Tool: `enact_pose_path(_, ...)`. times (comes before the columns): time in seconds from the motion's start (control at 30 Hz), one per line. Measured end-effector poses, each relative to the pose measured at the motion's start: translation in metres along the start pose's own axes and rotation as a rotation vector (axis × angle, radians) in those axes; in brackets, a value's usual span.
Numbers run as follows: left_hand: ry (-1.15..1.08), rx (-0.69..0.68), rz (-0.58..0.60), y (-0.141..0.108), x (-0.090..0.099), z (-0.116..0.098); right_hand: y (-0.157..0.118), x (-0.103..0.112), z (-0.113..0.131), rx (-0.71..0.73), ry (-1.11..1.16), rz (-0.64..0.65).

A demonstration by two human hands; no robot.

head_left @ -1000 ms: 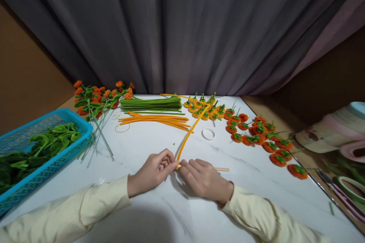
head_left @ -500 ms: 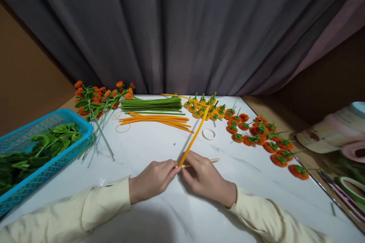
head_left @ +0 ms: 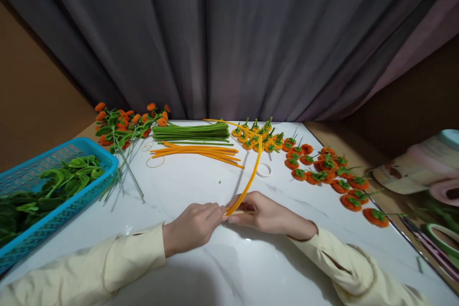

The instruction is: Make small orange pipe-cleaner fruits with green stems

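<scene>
A long yellow-orange pipe cleaner (head_left: pixel 255 172) rises from between my hands and bends over at its top, its far end reaching back to the left. At its lower end it meets a thin wooden stick (head_left: pixel 244 213) and seems to curl around it. My left hand (head_left: pixel 195 227) is closed, pinching at the stick's left end where the pipe cleaner starts; exactly what lies under the fingertips is hidden. Fingers and thumb of my right hand (head_left: pixel 265 215) close on the stick from the right, and the palm hides the stick's other end.
Green pipe cleaners (head_left: pixel 190 131) and orange ones (head_left: pixel 197 152) lie behind my hands, near a white tape ring (head_left: pixel 264 169). Yellow pumpkin-like pieces (head_left: pixel 258 136) and orange ones (head_left: pixel 324 165) spread rightward. At left are a blue basket (head_left: pixel 82 184) of leaves and orange flowers (head_left: pixel 122 122).
My right hand has turned and its wrist has shifted right and up. The stick's right end has gone behind the hand. The pipe cleaner now bows more to the right. My left hand stays put.
</scene>
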State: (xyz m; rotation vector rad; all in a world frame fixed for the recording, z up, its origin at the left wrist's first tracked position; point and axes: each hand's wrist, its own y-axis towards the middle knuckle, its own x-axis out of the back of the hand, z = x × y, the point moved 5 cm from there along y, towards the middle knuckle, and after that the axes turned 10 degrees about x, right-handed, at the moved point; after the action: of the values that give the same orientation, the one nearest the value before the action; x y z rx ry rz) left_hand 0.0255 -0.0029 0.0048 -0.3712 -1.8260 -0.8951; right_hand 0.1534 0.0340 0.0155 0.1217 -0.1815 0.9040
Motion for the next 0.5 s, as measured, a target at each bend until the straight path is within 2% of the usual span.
enact_pose_path(0.23, -0.009, -0.049, -0.023, 0.000, 0.003, -0.003, -0.002, 0.000, -0.016, -0.091, 0.048, -0.016)
enact_pose_path(0.37, -0.006, -0.070, -0.032, -0.001, 0.004, -0.004, -0.001, -0.002, -0.011, -0.101, 0.102, 0.012)
enact_pose_path(0.5, 0.051, -0.072, -0.044, -0.001, 0.003, -0.004, 0.000, 0.001, -0.004, -0.056, -0.036, -0.029)
